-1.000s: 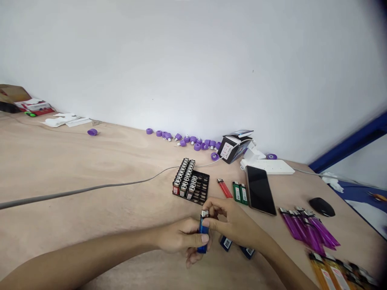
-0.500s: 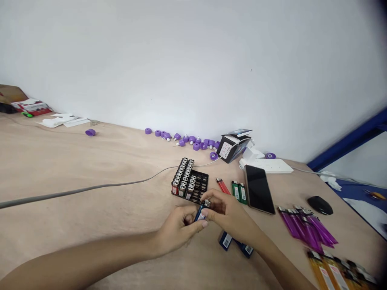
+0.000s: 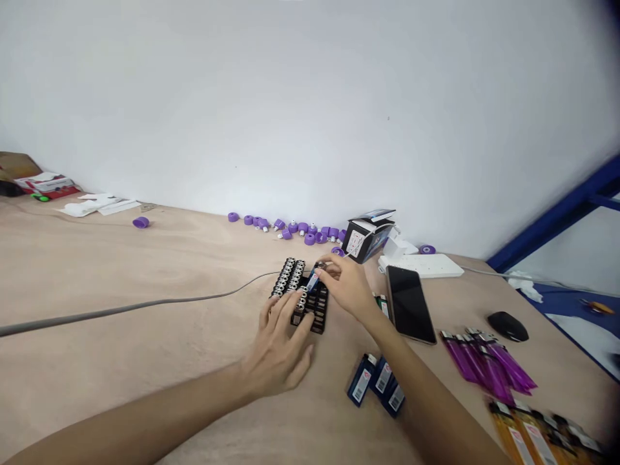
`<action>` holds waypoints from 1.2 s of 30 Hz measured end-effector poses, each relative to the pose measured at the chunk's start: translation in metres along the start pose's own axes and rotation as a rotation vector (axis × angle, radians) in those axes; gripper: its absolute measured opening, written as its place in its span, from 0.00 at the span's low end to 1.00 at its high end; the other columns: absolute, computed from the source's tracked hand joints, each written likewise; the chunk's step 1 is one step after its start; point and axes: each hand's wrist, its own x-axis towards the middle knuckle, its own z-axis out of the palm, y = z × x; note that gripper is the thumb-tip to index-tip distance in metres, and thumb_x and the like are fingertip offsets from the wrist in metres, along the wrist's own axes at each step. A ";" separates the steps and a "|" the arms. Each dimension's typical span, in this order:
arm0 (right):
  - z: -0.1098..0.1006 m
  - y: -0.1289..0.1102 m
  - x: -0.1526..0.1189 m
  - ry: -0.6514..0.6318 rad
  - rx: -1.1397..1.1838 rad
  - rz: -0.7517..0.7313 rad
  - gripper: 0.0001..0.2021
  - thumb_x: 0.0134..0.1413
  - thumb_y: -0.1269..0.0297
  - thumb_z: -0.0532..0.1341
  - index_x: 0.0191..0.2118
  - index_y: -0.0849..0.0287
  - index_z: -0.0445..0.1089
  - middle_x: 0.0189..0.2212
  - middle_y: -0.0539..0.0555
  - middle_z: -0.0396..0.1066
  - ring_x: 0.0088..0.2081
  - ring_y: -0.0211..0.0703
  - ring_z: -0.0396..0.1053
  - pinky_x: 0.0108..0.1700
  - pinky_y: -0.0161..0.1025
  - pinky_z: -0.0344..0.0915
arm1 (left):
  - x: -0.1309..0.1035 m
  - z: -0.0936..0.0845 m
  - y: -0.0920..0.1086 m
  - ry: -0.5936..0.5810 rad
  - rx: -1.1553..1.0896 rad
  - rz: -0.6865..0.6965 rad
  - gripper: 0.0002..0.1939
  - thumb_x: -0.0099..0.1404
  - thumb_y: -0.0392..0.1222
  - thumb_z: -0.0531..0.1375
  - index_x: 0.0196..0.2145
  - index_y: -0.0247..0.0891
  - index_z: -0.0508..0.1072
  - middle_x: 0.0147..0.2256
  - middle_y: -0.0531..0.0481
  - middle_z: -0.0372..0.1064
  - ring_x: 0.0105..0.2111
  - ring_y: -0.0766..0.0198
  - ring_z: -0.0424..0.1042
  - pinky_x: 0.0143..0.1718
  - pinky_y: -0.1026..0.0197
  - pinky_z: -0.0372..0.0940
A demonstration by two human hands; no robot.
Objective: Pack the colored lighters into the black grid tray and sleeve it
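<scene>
A blue lighter (image 3: 312,279) is pinched in the fingers of my right hand (image 3: 349,284), tilted over the black rack (image 3: 320,318). Two rows of upright lighters (image 3: 289,274) fill the rack's left side, and a shorter third row stands beside them. My left hand (image 3: 281,342) spreads its fingers over the near end of the rack, fingertips at the lighters there. Several blue lighters (image 3: 360,385) lie on the table below my right forearm. A green lighter (image 3: 383,305) shows partly behind my right wrist.
A phone (image 3: 411,303), a white power strip (image 3: 426,265) and a black mouse (image 3: 507,326) lie to the right. Purple lighters (image 3: 489,361) and yellow lighters (image 3: 527,436) are nearer. Purple caps (image 3: 310,239) line the wall beside a black box (image 3: 363,239). A grey cable (image 3: 145,305) crosses the left side.
My right hand has carried the blue lighter forward from between both hands to above the rack. My left hand has let go of it and opened over the rack's near end.
</scene>
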 end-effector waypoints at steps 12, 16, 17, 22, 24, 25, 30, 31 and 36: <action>0.021 0.012 -0.007 -0.125 -0.114 -0.127 0.11 0.60 0.74 0.56 0.45 0.57 0.72 0.34 0.55 0.78 0.37 0.46 0.76 0.41 0.39 0.68 | 0.000 0.014 -0.005 -0.136 0.154 -0.103 0.32 0.66 0.42 0.54 0.63 0.23 0.55 0.63 0.23 0.52 0.65 0.35 0.47 0.61 0.34 0.44; 0.023 0.014 -0.007 -0.154 -0.147 -0.153 0.12 0.61 0.74 0.56 0.46 0.57 0.71 0.37 0.55 0.78 0.38 0.47 0.76 0.41 0.39 0.68 | -0.002 0.013 -0.005 -0.142 0.150 -0.094 0.31 0.66 0.42 0.54 0.63 0.24 0.56 0.64 0.23 0.51 0.65 0.35 0.47 0.62 0.34 0.44; 0.022 0.013 -0.007 -0.168 -0.156 -0.163 0.12 0.61 0.75 0.55 0.47 0.57 0.71 0.38 0.56 0.78 0.39 0.47 0.76 0.41 0.39 0.68 | -0.002 0.013 -0.005 -0.142 0.149 -0.093 0.31 0.66 0.42 0.54 0.62 0.24 0.57 0.64 0.23 0.50 0.65 0.35 0.47 0.62 0.34 0.44; 0.016 0.008 -0.008 -0.262 -0.189 -0.226 0.15 0.61 0.77 0.54 0.49 0.58 0.71 0.43 0.58 0.78 0.40 0.47 0.76 0.43 0.40 0.67 | -0.002 0.012 -0.004 -0.137 0.154 -0.089 0.29 0.66 0.42 0.54 0.61 0.24 0.58 0.63 0.23 0.51 0.65 0.36 0.47 0.62 0.34 0.44; 0.014 0.007 -0.009 -0.297 -0.200 -0.246 0.16 0.60 0.78 0.54 0.49 0.58 0.72 0.42 0.58 0.78 0.39 0.47 0.75 0.43 0.40 0.67 | -0.002 0.012 -0.004 -0.138 0.159 -0.089 0.29 0.66 0.42 0.54 0.61 0.24 0.58 0.63 0.23 0.51 0.65 0.36 0.47 0.62 0.34 0.44; 0.013 0.007 -0.009 -0.312 -0.204 -0.254 0.16 0.60 0.78 0.54 0.48 0.58 0.73 0.41 0.58 0.78 0.39 0.47 0.75 0.43 0.40 0.66 | -0.002 0.012 -0.004 -0.139 0.162 -0.089 0.29 0.66 0.42 0.54 0.61 0.24 0.58 0.63 0.23 0.52 0.65 0.36 0.47 0.62 0.34 0.44; 0.011 0.009 -0.009 -0.373 -0.219 -0.313 0.19 0.59 0.80 0.53 0.50 0.57 0.73 0.41 0.57 0.78 0.44 0.48 0.74 0.48 0.42 0.66 | -0.001 0.012 -0.004 -0.148 0.165 -0.094 0.29 0.65 0.42 0.54 0.61 0.24 0.59 0.63 0.22 0.52 0.65 0.35 0.47 0.61 0.34 0.44; 0.010 0.009 -0.008 -0.381 -0.223 -0.322 0.20 0.59 0.80 0.52 0.51 0.57 0.72 0.41 0.57 0.78 0.45 0.48 0.74 0.48 0.42 0.66 | -0.002 0.012 -0.004 -0.148 0.162 -0.095 0.29 0.65 0.42 0.54 0.61 0.23 0.59 0.63 0.22 0.51 0.65 0.35 0.47 0.61 0.34 0.44; -0.011 0.002 -0.012 -0.355 -0.292 -0.288 0.20 0.61 0.78 0.50 0.54 0.60 0.70 0.47 0.60 0.77 0.47 0.49 0.74 0.51 0.45 0.67 | -0.001 0.013 -0.004 -0.144 0.138 -0.086 0.29 0.65 0.42 0.55 0.60 0.25 0.60 0.63 0.23 0.51 0.65 0.35 0.47 0.61 0.33 0.44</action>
